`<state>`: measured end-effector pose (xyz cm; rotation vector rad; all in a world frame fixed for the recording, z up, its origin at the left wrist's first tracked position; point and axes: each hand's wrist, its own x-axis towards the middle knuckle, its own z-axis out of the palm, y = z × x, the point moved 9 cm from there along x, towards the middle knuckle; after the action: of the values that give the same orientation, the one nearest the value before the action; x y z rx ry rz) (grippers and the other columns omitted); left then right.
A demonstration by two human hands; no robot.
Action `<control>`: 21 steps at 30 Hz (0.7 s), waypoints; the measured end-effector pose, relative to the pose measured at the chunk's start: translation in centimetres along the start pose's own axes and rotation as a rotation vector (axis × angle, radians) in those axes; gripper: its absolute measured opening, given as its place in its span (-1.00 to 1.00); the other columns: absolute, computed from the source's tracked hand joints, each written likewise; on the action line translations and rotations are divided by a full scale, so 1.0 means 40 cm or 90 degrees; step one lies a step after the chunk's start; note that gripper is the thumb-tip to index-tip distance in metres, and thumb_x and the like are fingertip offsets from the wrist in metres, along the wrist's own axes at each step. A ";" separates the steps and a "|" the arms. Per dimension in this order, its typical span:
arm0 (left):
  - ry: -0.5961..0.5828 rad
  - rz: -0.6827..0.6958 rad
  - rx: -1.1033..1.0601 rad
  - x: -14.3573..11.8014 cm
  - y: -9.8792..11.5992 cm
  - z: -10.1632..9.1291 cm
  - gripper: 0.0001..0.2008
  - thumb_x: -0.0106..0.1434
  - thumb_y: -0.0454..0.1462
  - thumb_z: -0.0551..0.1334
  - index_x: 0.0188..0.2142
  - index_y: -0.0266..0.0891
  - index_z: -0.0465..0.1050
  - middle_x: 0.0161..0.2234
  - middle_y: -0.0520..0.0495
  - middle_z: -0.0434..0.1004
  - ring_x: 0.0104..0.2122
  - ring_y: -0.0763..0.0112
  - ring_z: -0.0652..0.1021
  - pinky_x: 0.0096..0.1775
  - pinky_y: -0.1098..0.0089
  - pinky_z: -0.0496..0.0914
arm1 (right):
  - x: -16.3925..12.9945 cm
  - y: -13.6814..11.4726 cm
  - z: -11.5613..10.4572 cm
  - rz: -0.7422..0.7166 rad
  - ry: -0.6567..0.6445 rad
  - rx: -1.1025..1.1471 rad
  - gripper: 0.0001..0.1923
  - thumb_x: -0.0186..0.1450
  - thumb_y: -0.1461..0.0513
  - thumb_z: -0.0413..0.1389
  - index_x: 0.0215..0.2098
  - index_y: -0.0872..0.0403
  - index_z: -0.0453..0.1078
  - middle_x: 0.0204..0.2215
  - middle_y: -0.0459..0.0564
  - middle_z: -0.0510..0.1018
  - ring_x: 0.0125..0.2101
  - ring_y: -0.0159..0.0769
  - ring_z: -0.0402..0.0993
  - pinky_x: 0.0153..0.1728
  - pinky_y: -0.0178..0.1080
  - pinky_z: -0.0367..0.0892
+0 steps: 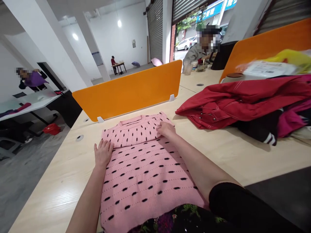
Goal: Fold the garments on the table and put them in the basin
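Observation:
A pink knitted sweater (143, 174) with black dashes lies spread on the pale wooden table in front of me, its neckline towards the orange divider. Across its upper part runs a folded edge, with the sleeves laid over or tucked near the shoulders. At the sweater's left edge my left hand (104, 153) rests flat, fingers stretched out and slightly apart. My right hand (167, 130) is at the upper right shoulder, its fingers bent and pinching the knit there. The sweater's lower right side is partly hidden by my right forearm.
An orange divider (131, 89) stands behind the sweater. To the right lie a red garment (233, 100) and a black garment with white stripes (261, 127). Beyond the divider sits a person (194, 53). A red bucket (51, 129) stands on the floor at left.

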<state>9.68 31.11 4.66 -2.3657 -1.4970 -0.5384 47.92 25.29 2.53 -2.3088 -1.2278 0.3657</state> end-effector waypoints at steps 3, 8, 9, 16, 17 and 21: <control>0.013 0.016 -0.021 -0.002 0.005 -0.007 -0.62 0.38 -0.13 -0.10 -0.16 -0.17 0.47 -0.05 -0.21 0.52 0.18 0.09 0.30 0.24 -0.05 -0.06 | -0.032 -0.027 -0.008 -0.012 -0.044 -0.154 -0.55 0.18 0.10 0.09 0.01 0.07 0.39 -0.19 0.23 0.55 -0.09 0.10 0.41 -0.01 0.11 0.13; 0.014 0.085 -0.039 0.001 0.031 -0.008 -0.56 0.36 -0.08 -0.06 0.05 -0.23 0.38 0.24 -0.27 0.22 0.29 0.10 0.12 0.25 0.03 -0.04 | -0.091 -0.100 -0.064 -0.168 0.135 -0.224 -0.50 0.32 0.13 -0.06 0.20 0.10 0.21 0.23 0.26 0.21 0.23 0.21 -0.03 0.13 0.35 -0.27; -0.019 0.101 -0.042 0.002 0.036 0.006 -0.53 0.35 -0.06 -0.04 0.13 -0.20 0.31 0.29 -0.23 0.14 0.30 0.09 0.09 0.26 0.02 -0.04 | -0.098 -0.107 -0.051 -0.209 0.132 -0.227 -0.48 0.35 0.10 -0.10 0.24 0.07 0.16 0.29 0.21 0.12 0.26 0.20 -0.13 0.13 0.38 -0.33; -0.206 0.082 -0.004 0.025 0.021 0.091 -0.42 0.35 0.04 -0.09 0.30 -0.04 0.07 0.34 -0.09 0.02 0.30 0.02 0.09 0.23 -0.04 -0.02 | -0.049 -0.081 0.084 -0.296 -0.036 -0.212 -0.42 0.40 -0.06 -0.27 0.29 -0.07 0.11 0.33 0.00 0.08 0.27 0.11 -0.10 0.19 0.28 -0.25; -0.215 0.074 0.000 0.034 0.023 0.089 -0.41 0.35 0.04 -0.10 0.31 -0.03 0.05 0.35 -0.08 0.01 0.30 0.02 0.09 0.23 -0.05 -0.02 | -0.041 -0.089 0.082 -0.308 -0.030 -0.214 -0.42 0.40 -0.05 -0.26 0.29 -0.07 0.11 0.33 0.00 0.08 0.27 0.10 -0.09 0.20 0.28 -0.24; -0.254 0.017 0.045 0.040 0.041 0.054 -0.42 0.36 0.03 -0.13 0.31 -0.03 0.05 0.34 -0.13 0.01 0.29 -0.02 0.10 0.19 -0.17 -0.02 | -0.040 -0.099 0.061 -0.306 -0.044 -0.214 -0.41 0.40 -0.04 -0.25 0.32 -0.05 0.08 0.34 0.01 0.05 0.29 0.10 -0.12 0.20 0.29 -0.23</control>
<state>12.14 32.64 3.40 -2.5353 -1.6047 -0.0005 43.17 26.55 2.61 -2.1717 -1.9423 0.0694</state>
